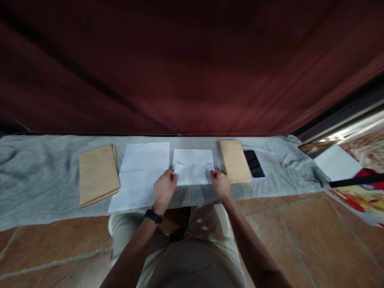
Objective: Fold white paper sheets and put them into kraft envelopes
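Note:
A folded white paper sheet (pixel 193 165) lies on the grey cloth (pixel 39 176) straight ahead. My left hand (pixel 164 189) pinches its near left corner, a black band on the wrist. My right hand (pixel 220 183) pinches its near right corner. A stack of flat white sheets (pixel 141 172) lies just left of it, partly under my left hand. A pile of brown envelopes (pixel 97 174) sits further left, and another brown envelope pile (pixel 234 161) lies just right of my right hand.
A black phone (pixel 253 163) rests beside the right envelope pile. A dark red curtain (pixel 186 68) hangs behind the cloth. A white sheet (pixel 337 162) and colourful printed fabric (pixel 363 196) lie at the far right. Brown floor tiles (pixel 300 236) surround my knees.

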A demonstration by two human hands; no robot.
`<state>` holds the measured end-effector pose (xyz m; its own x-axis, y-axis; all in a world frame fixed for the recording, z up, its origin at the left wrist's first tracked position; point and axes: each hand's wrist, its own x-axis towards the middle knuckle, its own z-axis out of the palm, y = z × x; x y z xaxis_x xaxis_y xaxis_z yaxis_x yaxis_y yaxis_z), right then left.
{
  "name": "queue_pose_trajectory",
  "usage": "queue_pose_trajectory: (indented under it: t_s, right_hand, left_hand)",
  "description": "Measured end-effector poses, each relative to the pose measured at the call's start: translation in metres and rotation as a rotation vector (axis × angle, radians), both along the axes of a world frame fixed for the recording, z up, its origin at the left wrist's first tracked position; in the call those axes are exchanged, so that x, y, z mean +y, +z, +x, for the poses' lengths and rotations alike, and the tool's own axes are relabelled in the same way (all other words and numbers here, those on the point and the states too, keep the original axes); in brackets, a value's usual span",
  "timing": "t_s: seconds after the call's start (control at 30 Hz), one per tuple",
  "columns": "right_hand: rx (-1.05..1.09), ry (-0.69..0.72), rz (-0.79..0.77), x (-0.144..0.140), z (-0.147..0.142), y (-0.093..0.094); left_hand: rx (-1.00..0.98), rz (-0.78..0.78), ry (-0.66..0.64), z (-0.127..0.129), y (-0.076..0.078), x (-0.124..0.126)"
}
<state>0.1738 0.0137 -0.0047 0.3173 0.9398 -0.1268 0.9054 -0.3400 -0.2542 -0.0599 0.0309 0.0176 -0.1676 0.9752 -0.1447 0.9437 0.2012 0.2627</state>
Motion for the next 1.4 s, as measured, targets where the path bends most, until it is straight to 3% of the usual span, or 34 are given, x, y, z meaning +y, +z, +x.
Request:
queue_pose_trajectory:
  t_s: [0.3, 0.9, 1.4]
  right_hand:
    - [-0.058, -0.027, -0.035, 0.017, -0.005, 0.007]
    - [-0.126, -0.029, 0.035, 0.056, -0.005, 0.003]
    - [-0.167, -0.009, 0.121, 0.076, -0.004, -0.006]
  left_hand:
    - [0.083, 0.09, -0.095, 0.003, -0.003, 0.012]
    - [0.105, 0.086, -0.075, 0.014, 0.004, 0.049]
    - [0.091, 0.144, -0.043, 0.016, -0.011, 0.071]
